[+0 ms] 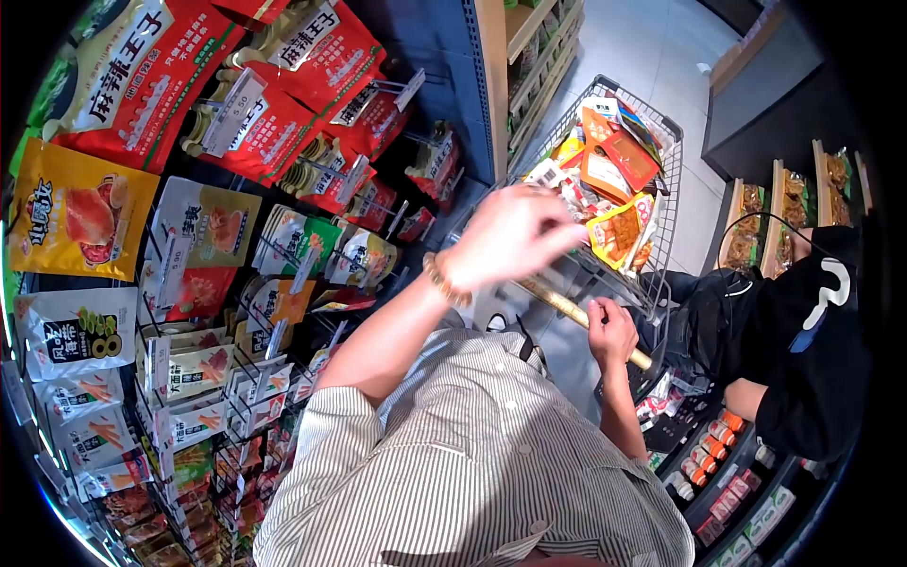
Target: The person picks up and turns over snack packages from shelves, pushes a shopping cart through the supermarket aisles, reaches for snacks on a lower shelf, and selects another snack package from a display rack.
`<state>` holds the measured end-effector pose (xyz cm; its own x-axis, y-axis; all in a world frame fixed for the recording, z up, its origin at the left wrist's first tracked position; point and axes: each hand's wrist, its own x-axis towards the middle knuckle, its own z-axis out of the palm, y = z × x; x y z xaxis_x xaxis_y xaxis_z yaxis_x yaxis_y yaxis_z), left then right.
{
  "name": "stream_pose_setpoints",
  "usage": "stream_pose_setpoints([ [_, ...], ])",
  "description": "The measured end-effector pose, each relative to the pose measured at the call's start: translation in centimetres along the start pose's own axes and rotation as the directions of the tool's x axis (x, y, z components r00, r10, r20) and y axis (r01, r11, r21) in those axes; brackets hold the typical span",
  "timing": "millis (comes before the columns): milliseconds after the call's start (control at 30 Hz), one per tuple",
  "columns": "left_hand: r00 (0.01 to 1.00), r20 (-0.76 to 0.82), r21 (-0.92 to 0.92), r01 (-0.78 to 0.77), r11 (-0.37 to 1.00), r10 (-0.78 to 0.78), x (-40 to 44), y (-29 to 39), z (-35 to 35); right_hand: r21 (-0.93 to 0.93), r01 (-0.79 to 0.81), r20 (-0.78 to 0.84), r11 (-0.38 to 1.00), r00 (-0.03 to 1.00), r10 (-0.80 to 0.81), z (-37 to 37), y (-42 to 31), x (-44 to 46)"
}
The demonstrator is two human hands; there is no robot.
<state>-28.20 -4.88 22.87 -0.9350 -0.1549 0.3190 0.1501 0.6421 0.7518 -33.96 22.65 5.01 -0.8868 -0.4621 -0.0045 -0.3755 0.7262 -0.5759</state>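
My left hand (520, 236), with a beaded bracelet (446, 280) at the wrist, is raised over the near left side of a wire shopping cart (673, 180). Its fingers are slightly blurred and loosely bent, with a gap to the thumb, and nothing shows in them. Closed around the cart's gold-coloured handle (557, 300), near its right end, is my right hand (612, 333). Inside the cart lie several snack packets, among them a yellow packet (622, 232) and an orange-red packet (627, 163).
Racks on the left hold hanging snacks, including red bags (142, 80) and a yellow bag (83, 213). A person in black (803, 350) stands right of the cart. Behind them are shelves of packaged food (792, 208). Small bottles (707, 452) line a lower right shelf.
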Motion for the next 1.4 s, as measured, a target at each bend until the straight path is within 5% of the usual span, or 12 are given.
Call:
stream_pose_setpoints([
  [100,0.939,0.035,0.231,0.326,0.917,-0.342,-2.9,-10.8,3.2,0.032,-0.024,-0.014,0.999,1.000,0.024,-0.3,0.2,0.7],
  [167,0.925,0.062,0.353,0.331,0.875,-0.375,-4.5,-15.4,4.4,0.061,-0.055,-0.045,0.997,0.997,0.058,-0.5,0.2,1.4],
  [233,0.973,0.085,0.531,0.139,0.836,-0.216,-5.3,-17.5,5.0,0.126,-0.143,0.042,0.982,0.989,0.139,-1.2,0.2,1.9],
  [300,0.968,0.060,0.566,0.169,0.807,-0.244,-4.6,-16.8,5.6,0.169,-0.195,0.037,0.966,0.981,0.191,-1.5,1.3,2.3],
  [367,0.967,0.011,0.612,0.194,0.767,-0.254,-4.1,-16.6,6.0,0.164,-0.172,0.071,0.971,0.984,0.162,-2.3,1.9,2.8],
  [433,0.976,0.004,0.650,0.162,0.743,-0.217,-3.9,-16.7,6.2,0.036,-0.053,-0.095,0.998,0.994,0.056,-3.2,2.3,2.9],
  [600,0.986,0.007,0.623,0.126,0.772,-0.167,-2.4,-16.9,6.1,-0.115,-0.250,-0.147,0.962,0.962,0.232,-3.3,2.0,4.1],
  [767,0.989,0.031,0.598,0.098,0.796,-0.145,-0.1,-17.7,6.2,-0.044,-0.387,-0.225,0.921,0.902,0.368,-3.3,1.7,6.4],
  [1067,0.994,0.089,0.592,-0.006,0.806,-0.058,5.1,-19.5,6.2,-0.107,-0.521,-0.142,0.847,0.851,0.505,-4.3,1.8,11.5],
  [1167,0.992,0.104,0.594,-0.003,0.805,-0.073,6.9,-20.2,5.9,-0.144,-0.439,-0.206,0.887,0.890,0.407,-3.5,3.0,12.8],
  [1400,0.987,0.103,0.595,0.041,0.803,-0.127,11.4,-22.3,5.4,-0.115,-0.480,-0.127,0.870,0.876,0.466,-4.4,1.9,17.1],
])
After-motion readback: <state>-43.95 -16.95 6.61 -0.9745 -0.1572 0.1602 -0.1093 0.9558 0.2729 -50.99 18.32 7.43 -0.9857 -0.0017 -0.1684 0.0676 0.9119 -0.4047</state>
